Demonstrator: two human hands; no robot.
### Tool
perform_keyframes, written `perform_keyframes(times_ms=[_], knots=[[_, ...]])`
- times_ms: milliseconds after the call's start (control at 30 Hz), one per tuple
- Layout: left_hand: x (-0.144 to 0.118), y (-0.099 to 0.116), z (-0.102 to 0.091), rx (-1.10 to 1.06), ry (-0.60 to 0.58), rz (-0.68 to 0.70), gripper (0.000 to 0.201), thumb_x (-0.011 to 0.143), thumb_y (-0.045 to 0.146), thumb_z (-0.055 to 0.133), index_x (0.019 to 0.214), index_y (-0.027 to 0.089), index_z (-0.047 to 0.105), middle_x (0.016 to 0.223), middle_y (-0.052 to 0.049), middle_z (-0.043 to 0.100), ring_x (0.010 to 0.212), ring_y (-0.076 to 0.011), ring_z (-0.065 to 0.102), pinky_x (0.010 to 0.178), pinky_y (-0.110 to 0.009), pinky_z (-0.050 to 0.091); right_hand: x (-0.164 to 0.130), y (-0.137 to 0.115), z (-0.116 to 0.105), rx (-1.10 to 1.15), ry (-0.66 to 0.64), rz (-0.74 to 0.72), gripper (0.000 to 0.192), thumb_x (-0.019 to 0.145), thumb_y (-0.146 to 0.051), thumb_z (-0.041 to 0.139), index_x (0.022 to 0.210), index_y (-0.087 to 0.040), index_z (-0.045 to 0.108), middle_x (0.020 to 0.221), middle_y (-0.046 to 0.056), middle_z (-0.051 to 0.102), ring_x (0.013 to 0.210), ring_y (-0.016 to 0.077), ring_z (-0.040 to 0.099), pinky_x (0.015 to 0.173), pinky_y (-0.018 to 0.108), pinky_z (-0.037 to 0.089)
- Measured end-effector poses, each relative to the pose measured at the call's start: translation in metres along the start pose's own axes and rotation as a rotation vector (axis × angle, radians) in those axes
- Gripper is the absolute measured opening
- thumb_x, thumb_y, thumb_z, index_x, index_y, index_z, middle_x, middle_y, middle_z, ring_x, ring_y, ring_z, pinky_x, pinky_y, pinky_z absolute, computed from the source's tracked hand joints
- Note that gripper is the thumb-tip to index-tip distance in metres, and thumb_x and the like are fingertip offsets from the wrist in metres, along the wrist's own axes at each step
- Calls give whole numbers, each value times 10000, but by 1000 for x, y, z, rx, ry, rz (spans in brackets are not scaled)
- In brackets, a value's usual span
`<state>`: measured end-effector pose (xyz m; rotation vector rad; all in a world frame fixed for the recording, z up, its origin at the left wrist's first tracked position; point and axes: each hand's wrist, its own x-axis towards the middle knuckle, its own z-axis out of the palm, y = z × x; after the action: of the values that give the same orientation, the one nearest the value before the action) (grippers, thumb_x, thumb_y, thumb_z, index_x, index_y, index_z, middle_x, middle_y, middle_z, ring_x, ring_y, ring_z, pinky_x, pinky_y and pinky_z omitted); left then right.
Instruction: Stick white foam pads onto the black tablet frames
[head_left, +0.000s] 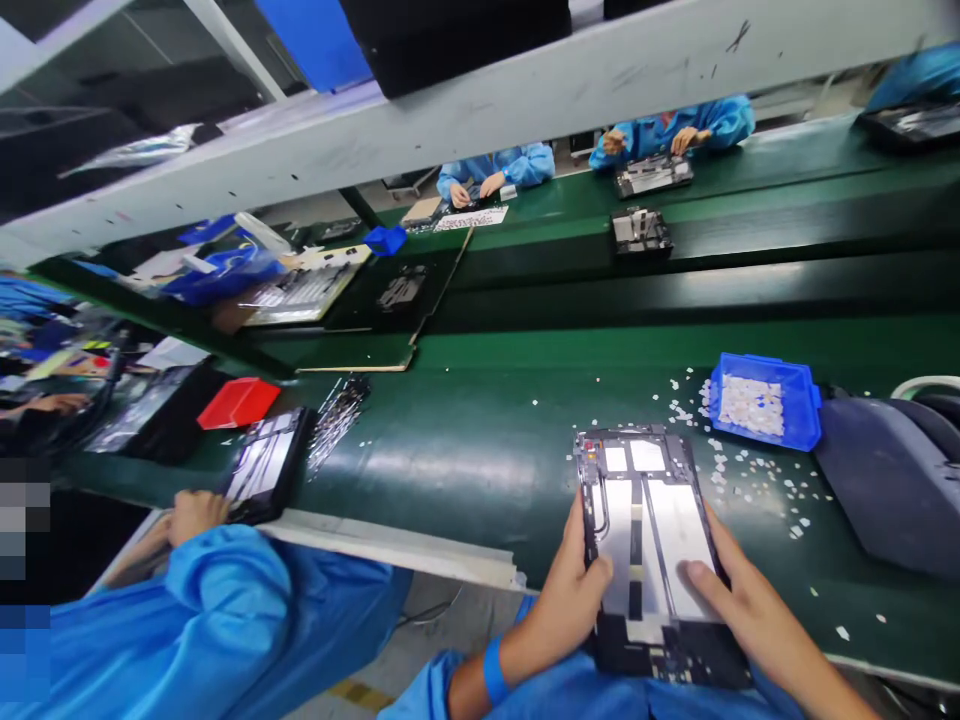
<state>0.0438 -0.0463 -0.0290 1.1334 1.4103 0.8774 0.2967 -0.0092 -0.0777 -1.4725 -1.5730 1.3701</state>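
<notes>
An opened tablet (651,510), its silver battery panels and black ribbon strips facing up, is held at the front edge of the green bench. My left hand (570,595) grips its left side, thumb on the edge. On the opposite side my right hand (750,590) closes around it with the thumb resting on a silver panel. The undersides of both hands' fingers are hidden beneath the tablet. Just beyond my right hand, a blue tray (806,405) holds many small white pieces, and more white pieces (720,460) lie scattered around it.
A dark grey case (889,480) stands at the right. To the left, a co-worker's hand (196,515) touches another opened tablet (266,460), near a red tray (240,402) and a pile of thin strips (339,415). Across the sunken middle lane sits another device (641,232). A white beam (450,125) crosses overhead.
</notes>
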Motion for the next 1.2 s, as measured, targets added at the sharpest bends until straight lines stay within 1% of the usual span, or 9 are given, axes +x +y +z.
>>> perform_keyframes(times_ms=[100, 200, 333, 433, 600, 833, 967, 1100, 1200], knots=[[-1, 4, -16, 169, 133, 73, 767, 970, 276, 539, 1683, 293, 258, 1716, -83, 333, 1569, -294, 352, 1299, -475, 325, -5, 1, -12, -34, 16, -33, 787, 957, -577, 605, 1657, -294, 385, 1707, 80, 376, 1580, 332, 325, 1300, 539, 220], [32, 27, -41, 474, 297, 234, 526, 1014, 275, 495, 1539, 259, 516, 1426, -137, 591, 1309, -292, 570, 1134, -485, 471, 8, -17, -29, -93, 134, -94, 685, 971, -535, 602, 1608, -333, 455, 1690, 62, 407, 1545, 326, 394, 1282, 536, 304], [82, 59, -54, 875, 192, 353, 330, 992, 250, 599, 1301, 260, 716, 1124, -114, 674, 1048, -284, 613, 959, -454, 509, 25, -58, -39, -198, 156, -218, 527, 972, -499, 603, 1479, -356, 597, 1619, 47, 500, 1480, 311, 484, 1236, 505, 403], [92, 62, -53, 1006, 179, 396, 216, 996, 236, 609, 1138, 253, 771, 1087, -111, 685, 986, -270, 604, 887, -425, 505, 33, -85, -33, -254, 121, -296, 433, 957, -479, 618, 1355, -329, 697, 1542, 66, 577, 1424, 314, 543, 1200, 488, 446], [82, 45, -55, 772, 232, 554, 223, 1033, 230, 554, 1041, 258, 775, 1007, -80, 697, 986, -227, 639, 886, -381, 524, 72, -119, -10, -188, 3, -330, 331, 982, -411, 550, 1187, -278, 773, 1230, 76, 764, 1157, 272, 708, 1052, 445, 541], [86, 33, -46, 393, 263, 699, 112, 986, 184, 643, 970, 229, 744, 972, -47, 692, 931, -175, 667, 818, -304, 546, 118, -140, 33, 9, -385, -169, 266, 875, -371, 587, 1009, -226, 765, 910, 45, 785, 791, 210, 715, 735, 349, 551], [78, 31, -37, 302, 371, 535, 102, 953, 162, 653, 1014, 207, 722, 943, -31, 691, 849, -154, 647, 765, -272, 526, 114, -134, 39, 63, -312, -139, 200, 840, -386, 630, 910, -217, 711, 808, 22, 734, 733, 183, 675, 680, 306, 509], [67, 35, -29, 310, 320, 397, 218, 857, 167, 747, 1071, 209, 737, 935, -17, 712, 807, -151, 629, 767, -270, 514, 112, -130, 37, 82, -254, -109, 214, 864, -395, 632, 947, -216, 715, 824, 30, 735, 734, 187, 680, 664, 303, 510], [65, 40, -23, 271, 347, 316, 104, 882, 179, 712, 975, 204, 751, 866, -7, 718, 749, -140, 625, 742, -266, 508, 109, -126, 37, -50, -189, -205, 185, 919, -354, 619, 985, -229, 737, 871, 31, 748, 761, 189, 695, 697, 313, 529]])
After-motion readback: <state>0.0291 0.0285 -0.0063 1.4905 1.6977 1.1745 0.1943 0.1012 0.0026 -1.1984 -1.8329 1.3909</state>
